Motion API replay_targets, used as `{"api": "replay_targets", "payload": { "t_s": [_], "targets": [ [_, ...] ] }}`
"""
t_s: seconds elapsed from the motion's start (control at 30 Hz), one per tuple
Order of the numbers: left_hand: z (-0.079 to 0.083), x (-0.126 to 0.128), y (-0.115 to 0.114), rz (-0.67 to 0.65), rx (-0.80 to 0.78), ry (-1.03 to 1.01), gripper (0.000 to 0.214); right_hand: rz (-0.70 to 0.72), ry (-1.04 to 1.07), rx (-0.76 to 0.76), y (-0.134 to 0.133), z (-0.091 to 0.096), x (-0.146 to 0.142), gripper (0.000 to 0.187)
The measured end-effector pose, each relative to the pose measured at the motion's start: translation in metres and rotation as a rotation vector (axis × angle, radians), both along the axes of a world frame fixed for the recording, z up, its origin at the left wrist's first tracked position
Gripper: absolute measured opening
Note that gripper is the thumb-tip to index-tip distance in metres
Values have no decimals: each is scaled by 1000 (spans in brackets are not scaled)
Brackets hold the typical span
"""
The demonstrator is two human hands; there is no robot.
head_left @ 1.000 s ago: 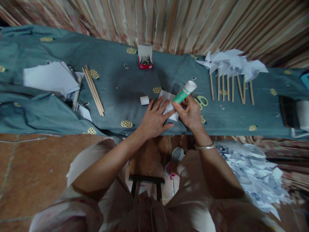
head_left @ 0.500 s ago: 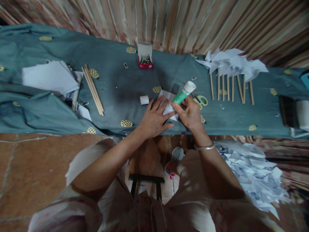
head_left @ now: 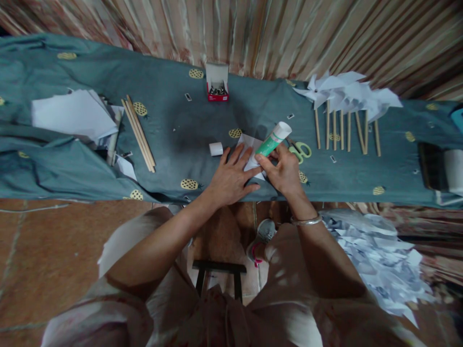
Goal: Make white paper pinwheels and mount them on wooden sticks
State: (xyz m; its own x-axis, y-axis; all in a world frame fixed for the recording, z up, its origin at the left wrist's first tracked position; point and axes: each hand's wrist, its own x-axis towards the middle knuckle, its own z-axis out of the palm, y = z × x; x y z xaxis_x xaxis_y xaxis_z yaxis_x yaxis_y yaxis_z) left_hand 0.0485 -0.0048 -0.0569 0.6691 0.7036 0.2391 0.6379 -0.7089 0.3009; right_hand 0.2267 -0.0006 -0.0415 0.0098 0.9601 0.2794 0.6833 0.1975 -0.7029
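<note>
A small sheet of white paper [head_left: 252, 142] lies on the cloth in front of me. My left hand [head_left: 231, 178] rests on it with the fingers spread, covering much of its left part. In my right hand [head_left: 284, 168] is a green and white glue stick [head_left: 272, 141], gripped low and tilted, its lower end down at the paper and hidden by the fingers. The white glue cap [head_left: 216, 149] sits just left of the paper. Green-handled scissors [head_left: 303, 150] lie close to my right hand, their blades partly covered.
Left are stacked white paper [head_left: 74, 113] and several wooden sticks [head_left: 139, 135]. An open red box [head_left: 218, 98] of small metal pieces stands at the back. Paper pinwheels [head_left: 350, 94] on sticks lie right; a heap of folded paper [head_left: 376, 260] is below the table's right part.
My right hand and the glue stick have shifted slightly left over the paper. My left hand stays in about the same place.
</note>
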Motion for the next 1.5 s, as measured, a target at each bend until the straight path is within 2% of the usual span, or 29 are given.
{"api": "replay_targets", "payload": {
  "t_s": [0.57,1.5],
  "targets": [
    [2,1,0,17,-56,-23,50,-7,-28,-39,-2,3,-7,23],
    [1,0,-1,14,-42,-23,53,-9,-38,-2,7,-1,-13,33]
  ]
}}
